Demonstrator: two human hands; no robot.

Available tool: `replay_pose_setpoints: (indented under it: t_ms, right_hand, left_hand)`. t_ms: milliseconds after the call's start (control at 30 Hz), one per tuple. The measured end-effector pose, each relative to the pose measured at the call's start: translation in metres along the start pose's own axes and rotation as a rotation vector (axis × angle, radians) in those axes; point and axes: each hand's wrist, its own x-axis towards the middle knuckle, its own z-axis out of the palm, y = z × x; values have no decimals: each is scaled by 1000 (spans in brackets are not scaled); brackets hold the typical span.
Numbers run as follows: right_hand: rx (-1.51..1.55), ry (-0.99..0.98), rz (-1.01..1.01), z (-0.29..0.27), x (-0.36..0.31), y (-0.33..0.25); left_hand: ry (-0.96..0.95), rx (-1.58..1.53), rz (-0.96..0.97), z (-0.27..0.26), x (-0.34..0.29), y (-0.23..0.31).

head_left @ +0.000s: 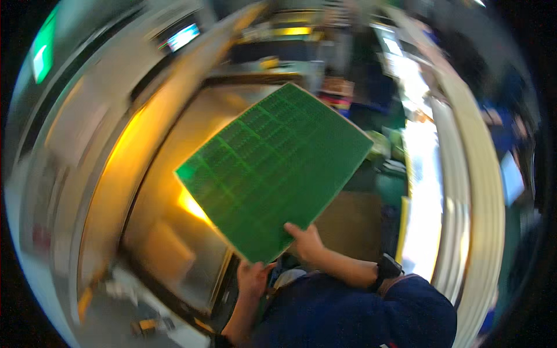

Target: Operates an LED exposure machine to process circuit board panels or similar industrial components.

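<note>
A large green circuit board panel point(278, 168) is held up in front of me, tilted, with a grid of lighter lines over its face. My left hand point(253, 279) grips its near corner from below, fingers closed round the edge. Farther right along the near edge, my right hand point(307, 242) pinches the panel, thumb on its upper face and the other fingers hidden underneath. A dark watch point(389, 267) sits on my right wrist. Behind the panel lies a machine bed point(191, 133) lit yellow, partly covered by it.
A lit screen point(183, 37) is on the machine at the upper left. Along the right runs a long bright surface point(420, 191) beside pale rails point(473, 174). A brown board point(351, 223) lies right of the panel. Much of the surroundings is blurred.
</note>
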Motion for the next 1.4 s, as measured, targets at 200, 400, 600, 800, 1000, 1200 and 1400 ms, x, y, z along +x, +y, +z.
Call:
replay_pose_setpoints:
  t_ms: [200,400,600,800,1000,1200,1400]
  right_hand:
    - [-181,-418,352,79,172,59]
    - [-788,-811,93,143,282,106]
    - [-835,-420,-1468,269,243,-102]
    - [-1012,-452,-1765,344,222,-281]
    - [-1210,-516,-1752,270,207,-244]
    - [-1641,-834,-1230,132,207,-166]
    - [-2289,-1106,-674,16,262,-22]
  left_hand:
    - [113,948,-29,-39,1,40]
    - [604,1804,179,-156,58,60]
    - [753,1839,-163,-206,113,54]
    - [821,1810,-255,-200,154,56]
    - [886,1846,-108,-180,151,48]
    - [30,1395,361,-40,152,15]
    - [-604,1094,234,35,194,33]
